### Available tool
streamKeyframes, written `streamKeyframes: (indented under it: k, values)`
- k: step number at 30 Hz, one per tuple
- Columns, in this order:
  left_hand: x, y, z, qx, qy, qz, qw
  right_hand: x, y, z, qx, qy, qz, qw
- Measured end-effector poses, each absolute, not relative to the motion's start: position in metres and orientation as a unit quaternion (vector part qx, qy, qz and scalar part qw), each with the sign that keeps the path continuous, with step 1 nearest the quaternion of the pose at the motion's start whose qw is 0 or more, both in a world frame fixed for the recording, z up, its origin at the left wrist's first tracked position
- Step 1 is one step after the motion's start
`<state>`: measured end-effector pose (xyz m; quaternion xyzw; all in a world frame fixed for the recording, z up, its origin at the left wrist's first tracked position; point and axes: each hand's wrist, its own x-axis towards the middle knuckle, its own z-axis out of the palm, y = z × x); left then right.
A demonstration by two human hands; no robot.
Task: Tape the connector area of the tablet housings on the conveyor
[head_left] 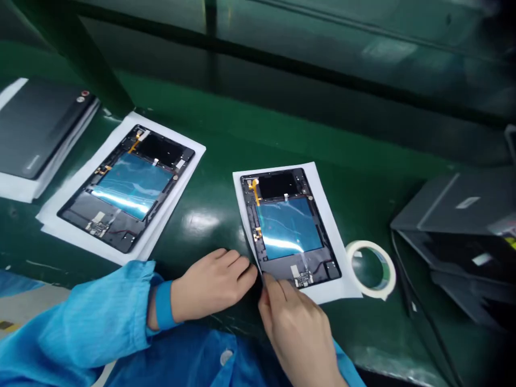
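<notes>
At the tablet's (288,228) near-left corner, right hand (298,322) bunches its fingers! Left hand (217,279) curls alongside; can't tell either's hold.

Our sleeved left arm (88,317) reaches in from the left; our left grip (215,285) shows its back, fingers curled. Just beside it, our right grip (298,328) has its knuckles raised, fingers bent and bunched, pointing away from us.
</notes>
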<state>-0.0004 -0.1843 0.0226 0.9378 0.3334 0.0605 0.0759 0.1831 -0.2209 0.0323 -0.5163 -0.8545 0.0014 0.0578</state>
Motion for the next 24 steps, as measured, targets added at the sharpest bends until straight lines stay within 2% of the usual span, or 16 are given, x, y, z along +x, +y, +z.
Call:
streamKeyframes:
  k: [4, 8, 13, 21, 24]
  values:
    - [0.005, -0.182, 0.023, 0.954, 0.294, 0.064, 0.019, 0.217, -0.192, 0.03, -0.577, -0.812, -0.039, 0.082]
    - [0.014, -0.18, 0.024, 0.96, 0.269, 0.069, -0.029, 0.255, -0.146, 0.02, -0.643, -0.759, -0.102, 0.022]
    - [0.023, -0.176, 0.022, 0.957, 0.273, 0.079, -0.058, 0.268, -0.112, 0.005, -0.664, -0.746, -0.041, -0.025]
    - [-0.01, -0.178, 0.033, 0.957, 0.283, 0.057, -0.026, 0.25, -0.145, 0.012, -0.636, -0.771, 0.039, -0.008]
    - [-0.03, -0.184, 0.033, 0.951, 0.304, 0.06, -0.006, 0.258, -0.172, 0.013, -0.611, -0.789, 0.045, 0.051]
